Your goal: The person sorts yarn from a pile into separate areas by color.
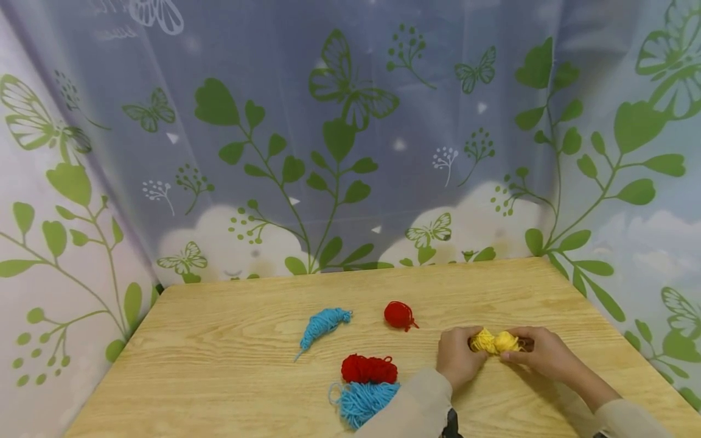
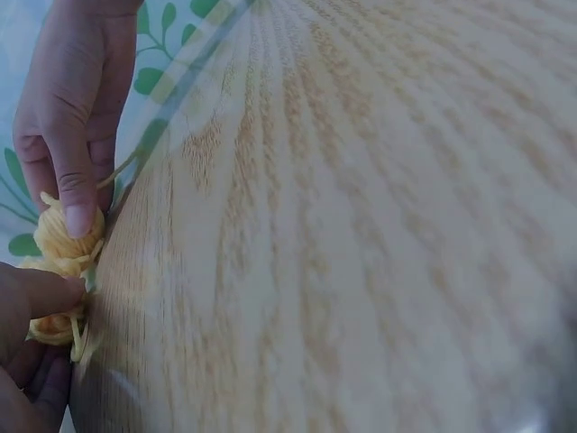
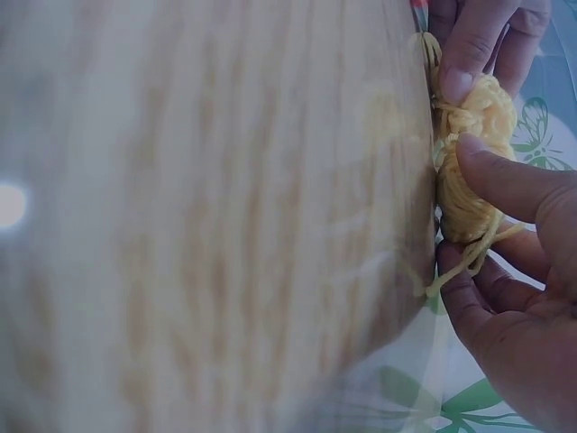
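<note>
Two rounded yellow lumps of yarn (image 1: 506, 341) lie side by side at the right of the table, between both hands. Whether they are one bundle or two, I cannot tell. My left hand (image 1: 459, 354) pinches the left lump between thumb and fingers. The right lump is gripped by my right hand (image 1: 550, 359), its thumb lying on the near side. In the left wrist view, the right hand's thumb presses on the yellow yarn (image 2: 65, 233). Loose strands trail from the yarn (image 3: 467, 203) in the right wrist view. The fingers hide parts of both lumps.
A red yarn ball (image 1: 398, 315) and a blue yarn bundle (image 1: 324, 323) lie farther back on the wooden table (image 1: 219, 365). Nearer, a red skein (image 1: 369, 368) touches a blue skein (image 1: 364, 403), partly covered by the left sleeve. A printed curtain (image 1: 274, 121) stands behind.
</note>
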`<act>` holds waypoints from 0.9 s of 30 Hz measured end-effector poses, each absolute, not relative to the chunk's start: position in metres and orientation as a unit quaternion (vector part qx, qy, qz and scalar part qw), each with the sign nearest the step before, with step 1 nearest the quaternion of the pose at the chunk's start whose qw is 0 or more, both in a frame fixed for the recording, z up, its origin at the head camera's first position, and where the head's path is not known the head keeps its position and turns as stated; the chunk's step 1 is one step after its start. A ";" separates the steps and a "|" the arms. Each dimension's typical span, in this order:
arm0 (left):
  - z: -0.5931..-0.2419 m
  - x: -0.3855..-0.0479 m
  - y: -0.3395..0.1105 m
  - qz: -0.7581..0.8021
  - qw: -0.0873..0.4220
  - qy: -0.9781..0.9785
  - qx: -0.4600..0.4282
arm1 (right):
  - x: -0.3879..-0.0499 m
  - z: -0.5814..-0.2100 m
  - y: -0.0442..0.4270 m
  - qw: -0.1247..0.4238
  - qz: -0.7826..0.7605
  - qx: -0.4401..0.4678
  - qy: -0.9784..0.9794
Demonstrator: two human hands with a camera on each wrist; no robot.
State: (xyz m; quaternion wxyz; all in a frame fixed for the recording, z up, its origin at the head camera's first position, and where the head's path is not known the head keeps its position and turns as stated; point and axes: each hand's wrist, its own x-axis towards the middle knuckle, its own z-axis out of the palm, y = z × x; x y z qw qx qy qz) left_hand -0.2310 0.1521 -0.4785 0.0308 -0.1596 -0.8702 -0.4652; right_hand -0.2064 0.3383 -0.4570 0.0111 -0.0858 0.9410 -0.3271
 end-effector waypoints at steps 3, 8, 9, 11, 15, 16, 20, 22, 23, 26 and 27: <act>-0.478 -0.230 0.152 -0.465 0.030 -0.870 -0.160 | -0.206 -0.457 0.338 0.010 -0.330 -0.087 0.940; -0.477 -0.230 0.152 -0.465 0.029 -0.871 -0.160 | -0.206 -0.458 0.338 0.010 -0.334 -0.091 0.938; -0.477 -0.230 0.152 -0.463 0.030 -0.871 -0.161 | -0.206 -0.458 0.338 0.009 -0.334 -0.092 0.938; -0.477 -0.231 0.153 -0.458 0.033 -0.873 -0.164 | -0.206 -0.458 0.338 0.007 -0.334 -0.094 0.938; -0.475 -0.232 0.152 -0.444 0.037 -0.878 -0.175 | -0.207 -0.458 0.338 0.002 -0.333 -0.094 0.938; -0.474 -0.232 0.152 -0.436 0.038 -0.881 -0.183 | -0.207 -0.458 0.338 0.001 -0.332 -0.093 0.939; -0.462 -0.235 0.146 -0.391 0.023 -0.894 -0.216 | -0.207 -0.458 0.340 0.001 -0.332 -0.091 0.939; -0.456 -0.237 0.142 -0.364 0.009 -0.905 -0.221 | -0.207 -0.458 0.340 0.006 -0.335 -0.089 0.938; -0.452 -0.238 0.139 -0.362 -0.004 -0.907 -0.217 | -0.207 -0.458 0.341 0.011 -0.337 -0.088 0.937; -0.444 -0.245 0.129 -0.356 -0.020 -0.910 -0.211 | -0.207 -0.459 0.340 0.018 -0.339 -0.084 0.937; -0.441 -0.247 0.125 -0.356 -0.020 -0.910 -0.211 | -0.207 -0.459 0.340 0.019 -0.338 -0.082 0.937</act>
